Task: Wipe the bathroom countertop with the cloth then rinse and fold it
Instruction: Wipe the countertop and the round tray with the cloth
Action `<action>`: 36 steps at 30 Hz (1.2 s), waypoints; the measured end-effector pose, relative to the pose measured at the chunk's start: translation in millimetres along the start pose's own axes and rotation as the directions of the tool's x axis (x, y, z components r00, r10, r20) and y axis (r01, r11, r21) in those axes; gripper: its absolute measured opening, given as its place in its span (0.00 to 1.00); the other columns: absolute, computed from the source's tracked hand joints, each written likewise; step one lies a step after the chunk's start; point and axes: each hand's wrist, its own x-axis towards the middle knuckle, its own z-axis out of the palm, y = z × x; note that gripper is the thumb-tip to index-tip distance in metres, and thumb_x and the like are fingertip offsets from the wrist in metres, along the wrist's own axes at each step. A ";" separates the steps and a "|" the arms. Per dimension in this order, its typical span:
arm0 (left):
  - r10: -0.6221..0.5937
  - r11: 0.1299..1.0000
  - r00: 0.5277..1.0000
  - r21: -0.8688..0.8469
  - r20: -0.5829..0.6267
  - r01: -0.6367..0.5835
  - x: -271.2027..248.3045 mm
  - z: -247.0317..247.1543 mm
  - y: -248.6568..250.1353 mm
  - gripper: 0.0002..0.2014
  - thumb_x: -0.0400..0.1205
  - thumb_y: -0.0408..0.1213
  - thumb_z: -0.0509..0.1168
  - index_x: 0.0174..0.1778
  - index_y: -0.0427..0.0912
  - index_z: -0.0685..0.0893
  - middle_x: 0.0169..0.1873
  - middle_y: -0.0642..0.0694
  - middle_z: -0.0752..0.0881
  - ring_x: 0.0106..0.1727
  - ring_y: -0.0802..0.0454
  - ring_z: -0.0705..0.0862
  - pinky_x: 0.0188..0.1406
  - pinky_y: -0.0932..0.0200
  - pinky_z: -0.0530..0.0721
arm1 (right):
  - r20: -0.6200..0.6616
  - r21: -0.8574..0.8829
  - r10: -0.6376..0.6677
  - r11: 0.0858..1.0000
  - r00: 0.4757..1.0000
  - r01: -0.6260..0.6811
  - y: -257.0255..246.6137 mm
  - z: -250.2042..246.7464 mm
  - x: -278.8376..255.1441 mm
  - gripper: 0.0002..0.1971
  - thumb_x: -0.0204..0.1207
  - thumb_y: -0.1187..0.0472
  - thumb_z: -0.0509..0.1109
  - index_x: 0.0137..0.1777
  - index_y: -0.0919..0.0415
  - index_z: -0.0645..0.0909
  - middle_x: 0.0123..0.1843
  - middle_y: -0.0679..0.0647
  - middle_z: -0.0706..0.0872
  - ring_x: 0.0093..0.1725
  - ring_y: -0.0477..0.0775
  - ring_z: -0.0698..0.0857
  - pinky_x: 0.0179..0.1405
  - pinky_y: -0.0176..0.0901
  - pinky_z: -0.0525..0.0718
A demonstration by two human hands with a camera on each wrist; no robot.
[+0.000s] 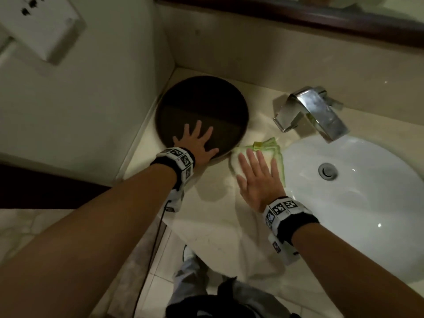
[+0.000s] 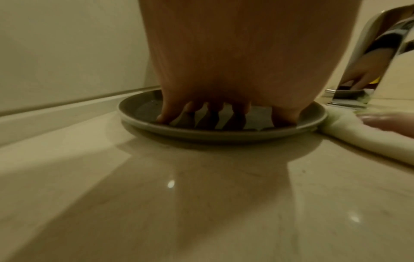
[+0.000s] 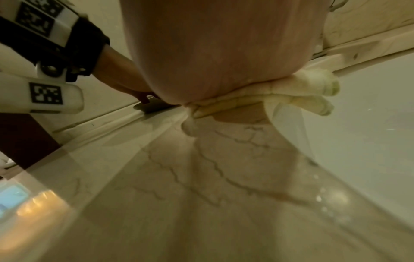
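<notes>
A folded pale green and white cloth (image 1: 266, 146) lies on the beige marble countertop (image 1: 211, 216) between a dark round tray (image 1: 202, 104) and the white sink (image 1: 358, 203). My right hand (image 1: 257, 177) presses flat on the cloth with straight, spread fingers; the right wrist view shows the cloth (image 3: 302, 95) bunched under the palm. My left hand (image 1: 197, 143) rests flat on the tray's near part, fingers spread. In the left wrist view the fingertips (image 2: 163, 117) touch the tray (image 2: 224, 133), and the cloth (image 2: 349, 131) lies against its right rim.
A chrome faucet (image 1: 314, 111) stands behind the sink, its drain (image 1: 327, 171) shut. The tray sits in the counter's back left corner against the walls. A white wall socket (image 1: 39, 26) hangs at upper left. The counter's front edge drops to a tiled floor (image 1: 160, 283).
</notes>
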 end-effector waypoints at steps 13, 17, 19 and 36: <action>-0.125 0.988 0.992 -0.089 0.024 0.127 -81.1 58.5 -8.2 0.36 0.83 0.66 0.47 0.83 0.61 0.38 0.84 0.51 0.33 0.84 0.37 0.35 0.77 0.25 0.48 | 0.011 0.044 -0.053 0.998 0.999 0.052 2.3 -6.1 -0.6 0.30 0.85 0.44 0.37 0.85 0.50 0.36 0.87 0.52 0.35 0.85 0.56 0.35 0.82 0.66 0.38; -0.133 0.989 0.990 -0.063 0.047 0.136 -116.1 85.2 -13.5 0.36 0.83 0.66 0.45 0.83 0.61 0.35 0.83 0.50 0.30 0.83 0.36 0.33 0.77 0.25 0.47 | -0.023 0.019 -0.051 0.999 0.998 0.051 2.0 -3.7 -2.3 0.30 0.85 0.45 0.36 0.86 0.52 0.39 0.87 0.54 0.40 0.86 0.59 0.40 0.81 0.68 0.42; -0.120 0.991 0.991 -0.053 0.065 0.123 -135.3 96.1 -18.4 0.36 0.84 0.66 0.44 0.82 0.61 0.33 0.82 0.50 0.28 0.83 0.37 0.32 0.78 0.25 0.47 | -0.044 0.011 -0.060 0.998 0.997 0.061 0.5 -5.1 -3.6 0.32 0.83 0.45 0.37 0.86 0.55 0.48 0.87 0.58 0.50 0.85 0.63 0.48 0.80 0.72 0.49; -0.083 0.993 0.996 -0.087 -0.024 0.081 -147.3 85.0 -59.0 0.46 0.77 0.71 0.57 0.83 0.63 0.38 0.84 0.48 0.33 0.84 0.40 0.36 0.76 0.23 0.54 | 0.061 -0.090 -0.201 0.975 0.978 0.206 1.2 6.9 -27.5 0.33 0.82 0.47 0.41 0.84 0.60 0.58 0.85 0.62 0.59 0.84 0.67 0.57 0.76 0.75 0.56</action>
